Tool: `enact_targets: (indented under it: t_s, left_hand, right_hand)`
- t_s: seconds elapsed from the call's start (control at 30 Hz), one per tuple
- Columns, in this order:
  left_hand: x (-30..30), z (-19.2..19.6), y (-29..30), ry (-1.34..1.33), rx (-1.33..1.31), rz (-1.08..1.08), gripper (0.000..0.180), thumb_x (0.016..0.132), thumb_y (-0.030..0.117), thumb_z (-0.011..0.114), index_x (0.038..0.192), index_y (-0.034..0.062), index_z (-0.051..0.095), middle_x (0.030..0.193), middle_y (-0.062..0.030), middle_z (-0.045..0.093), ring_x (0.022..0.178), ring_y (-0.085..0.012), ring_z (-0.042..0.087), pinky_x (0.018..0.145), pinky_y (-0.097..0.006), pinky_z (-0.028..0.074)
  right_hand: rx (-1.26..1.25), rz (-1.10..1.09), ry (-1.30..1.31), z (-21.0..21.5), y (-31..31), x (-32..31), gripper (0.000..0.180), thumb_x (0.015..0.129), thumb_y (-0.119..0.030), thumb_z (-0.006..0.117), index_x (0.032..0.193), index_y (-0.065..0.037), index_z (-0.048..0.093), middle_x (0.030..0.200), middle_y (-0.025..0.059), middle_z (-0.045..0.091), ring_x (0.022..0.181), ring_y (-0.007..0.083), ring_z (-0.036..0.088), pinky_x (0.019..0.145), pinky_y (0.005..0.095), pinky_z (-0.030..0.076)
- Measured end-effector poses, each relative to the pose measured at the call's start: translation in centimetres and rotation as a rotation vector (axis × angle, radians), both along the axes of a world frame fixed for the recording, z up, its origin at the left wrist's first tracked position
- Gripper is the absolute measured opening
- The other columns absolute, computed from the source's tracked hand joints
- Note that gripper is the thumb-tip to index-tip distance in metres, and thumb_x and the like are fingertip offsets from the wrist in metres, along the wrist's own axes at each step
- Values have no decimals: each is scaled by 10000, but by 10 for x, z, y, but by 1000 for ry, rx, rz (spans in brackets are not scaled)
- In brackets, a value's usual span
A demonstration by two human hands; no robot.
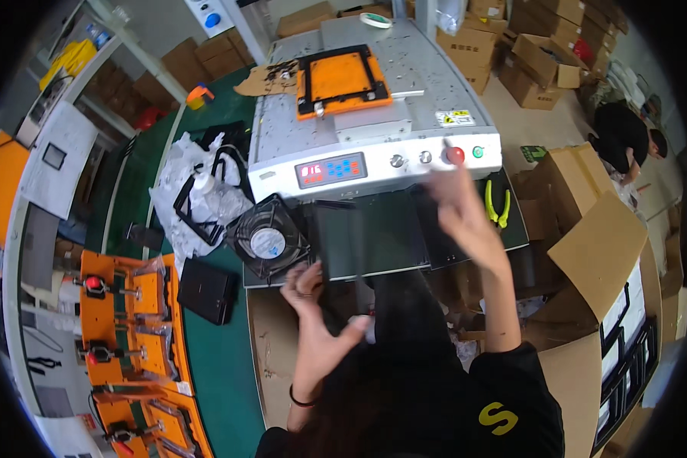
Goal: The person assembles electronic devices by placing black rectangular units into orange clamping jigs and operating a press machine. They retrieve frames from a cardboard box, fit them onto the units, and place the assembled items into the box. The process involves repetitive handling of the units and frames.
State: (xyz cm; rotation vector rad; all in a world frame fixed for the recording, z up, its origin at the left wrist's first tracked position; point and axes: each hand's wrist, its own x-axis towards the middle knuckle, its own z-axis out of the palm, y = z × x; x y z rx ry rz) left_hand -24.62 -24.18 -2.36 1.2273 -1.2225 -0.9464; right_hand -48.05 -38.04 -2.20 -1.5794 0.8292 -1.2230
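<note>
My right hand, blurred by motion, reaches over the front of a white machine. One finger stretches toward the red button, but contact cannot be made out. Near the front edge of the dark bench, my left hand has its thumb spread from bent fingers, with nothing visible in its grip. Close to those fingers is a black cooling fan. A thin dark blurred strip stands above the left thumb; its kind is unclear. On the machine's bed rests an orange fixture with a black frame.
Yellow-green pliers lie at the bench's right end. A plastic bag with black frames lies left of the fan, above a black box. Orange clamp jigs line the left. Open cartons stand right, with another person beyond.
</note>
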Motion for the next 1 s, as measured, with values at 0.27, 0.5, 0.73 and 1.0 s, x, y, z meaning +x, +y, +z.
enact_targets:
  t_s: [0.27,0.5,0.73,1.0]
  left_hand:
    - [3,0,57,273,83,-306,1060,701,403,796,1412,52,92,1360,-243,322,1272,-343,369,1079,-456,272]
    - [-16,-80,74,1431,349,-935,1088,717,673,618,1461,43,136,1388,-226,355,1275,-415,363,1102,-537,208]
    - [-19,-112,83,1601,277,-943,1142,664,589,715,1488,115,82,1399,-165,360,1248,-453,354,1101,-577,181]
    - [4,-97,69,1300,428,-463,1185,627,591,730,1505,216,29,1517,-167,219,1294,-486,293,1107,-576,193]
  right_hand:
    - [531,978,-946,-58,59,104,1201,632,-738,630,1505,-202,2,1348,313,386,1208,447,448,1068,498,267]
    - [661,1316,-1026,-86,98,133,1230,598,-766,627,1499,-151,59,1353,332,369,1208,447,448,1057,490,284]
    - [-277,-284,392,-78,107,52,542,823,-315,635,1289,-65,518,1207,230,549,1176,346,494,1043,456,321]
    - [-166,-767,1089,-71,92,7,815,736,-400,722,1413,-101,380,1313,374,378,1201,497,395,1006,521,337]
